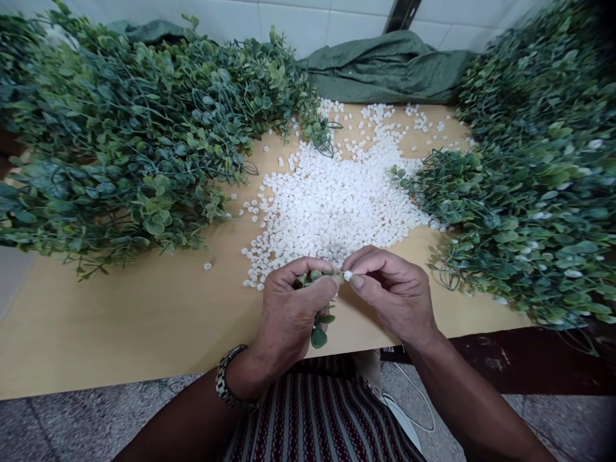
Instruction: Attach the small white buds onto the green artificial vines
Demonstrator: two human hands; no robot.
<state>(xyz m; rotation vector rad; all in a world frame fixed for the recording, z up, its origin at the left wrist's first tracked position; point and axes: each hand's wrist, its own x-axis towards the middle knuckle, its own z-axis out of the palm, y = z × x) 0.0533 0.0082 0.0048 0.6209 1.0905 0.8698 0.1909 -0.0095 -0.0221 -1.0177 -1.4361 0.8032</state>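
Near the table's front edge, my left hand [296,308] is closed around a small green leafy sprig [319,335], its thumb and forefinger pinching a stem; leaves stick out below the fingers. Touching close by on the right, my right hand [397,292] pinches a tiny white bead-like piece [347,275] between thumb and forefinger, at the stem's tip. Whether the piece sits on the stem cannot be made out. Just beyond both hands, a wide heap of small white pieces [332,199] lies spread over the tabletop.
A large pile of green artificial foliage [144,128] covers the table's left back. Another pile [543,179], with white bits among its leaves, fills the right side. Dark green cloth [385,67] lies along the tiled wall. The tan table [144,321] ends just before my body.
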